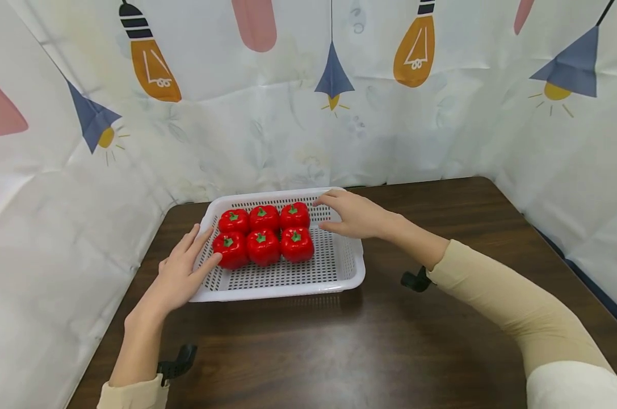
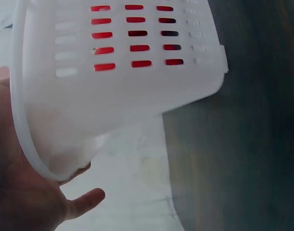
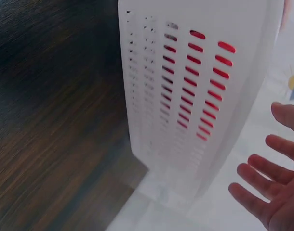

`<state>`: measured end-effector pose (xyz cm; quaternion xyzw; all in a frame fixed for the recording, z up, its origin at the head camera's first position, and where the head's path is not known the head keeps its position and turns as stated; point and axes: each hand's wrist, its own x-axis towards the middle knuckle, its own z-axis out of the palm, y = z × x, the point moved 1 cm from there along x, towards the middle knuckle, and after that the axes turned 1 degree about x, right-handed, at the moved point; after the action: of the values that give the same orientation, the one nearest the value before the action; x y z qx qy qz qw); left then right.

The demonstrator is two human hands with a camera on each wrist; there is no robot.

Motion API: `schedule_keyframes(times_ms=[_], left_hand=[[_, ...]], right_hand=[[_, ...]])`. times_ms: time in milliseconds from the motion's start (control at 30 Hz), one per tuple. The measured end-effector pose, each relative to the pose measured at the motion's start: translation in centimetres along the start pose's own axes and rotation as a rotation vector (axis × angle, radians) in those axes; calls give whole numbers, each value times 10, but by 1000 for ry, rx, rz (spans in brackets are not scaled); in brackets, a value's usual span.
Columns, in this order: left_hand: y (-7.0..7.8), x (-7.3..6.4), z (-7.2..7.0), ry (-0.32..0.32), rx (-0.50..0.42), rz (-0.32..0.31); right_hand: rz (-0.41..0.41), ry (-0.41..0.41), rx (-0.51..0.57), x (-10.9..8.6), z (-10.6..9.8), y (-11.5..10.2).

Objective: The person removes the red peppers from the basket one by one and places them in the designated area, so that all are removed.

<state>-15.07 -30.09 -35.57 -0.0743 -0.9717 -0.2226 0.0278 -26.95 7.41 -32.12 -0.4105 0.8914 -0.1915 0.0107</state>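
A white plastic basket (image 1: pixel 282 293) with slotted walls sits towards the back of the table. Several glossy red bell peppers (image 1: pixel 263 253) with green stems stand in it in two rows, close together on its left and middle part. My left hand (image 1: pixel 177 276) is at the basket's left rim, fingers extended over it beside the nearest pepper, gripping nothing. Over the basket's right end hovers my right hand (image 1: pixel 358 215), fingers spread and holding nothing. In the right wrist view that hand (image 3: pixel 277 185) shows apart from the basket wall (image 3: pixel 250 57). Red shows through the slots in both wrist views.
The dark brown wooden table (image 1: pixel 308 352) extends in front of the basket and to its right. White printed cloth (image 1: pixel 288 136) hangs behind and along both sides. A dark wrist mount (image 1: pixel 177 363) sticks out at the left cuff, and another mount (image 1: pixel 415 279) at the right.
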Motion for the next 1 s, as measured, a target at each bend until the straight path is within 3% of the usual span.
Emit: schedule_keyframes(times_ms=[300, 600, 1000], left_hand=[[-10, -16, 4, -4, -117, -4], [-14, -25, 8, 6, -115, 33], [-25, -31, 14, -15, -174, 79]], right_hand=[[-93, -71, 46, 18, 18, -11], [-131, -120, 115, 25, 21, -22], [-140, -240, 106, 31, 31, -23]])
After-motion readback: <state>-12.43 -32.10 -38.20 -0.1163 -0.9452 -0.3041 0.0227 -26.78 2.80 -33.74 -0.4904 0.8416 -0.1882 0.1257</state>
